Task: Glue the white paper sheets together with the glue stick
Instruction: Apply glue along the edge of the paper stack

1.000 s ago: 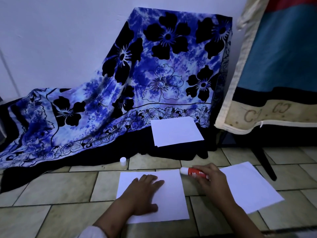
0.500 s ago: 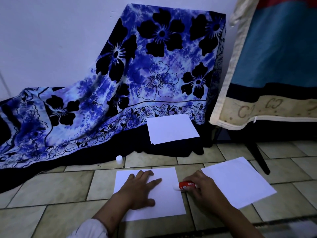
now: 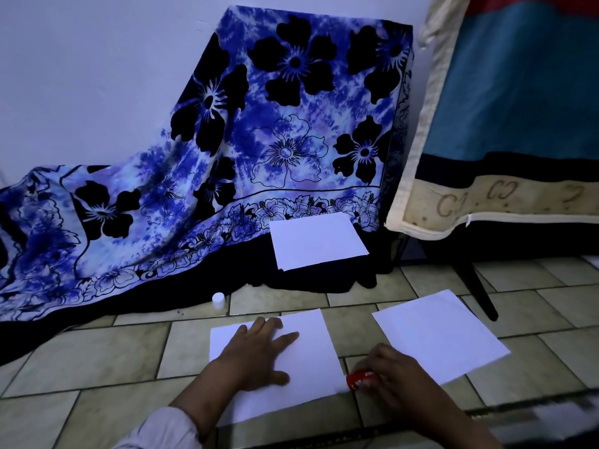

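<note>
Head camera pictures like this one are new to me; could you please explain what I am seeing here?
There is no machine here: a person wears one wide-angle camera on the head, looking forward and down, so the two arms coming in from the bottom are the person's own. The left hand lies flat on a white sheet on the tiled floor. The right hand grips a red glue stick at that sheet's right edge. A second sheet lies further right, and more paper rests on a blue flowered cloth behind. The small white cap on the floor probably belongs to the glue stick.
</note>
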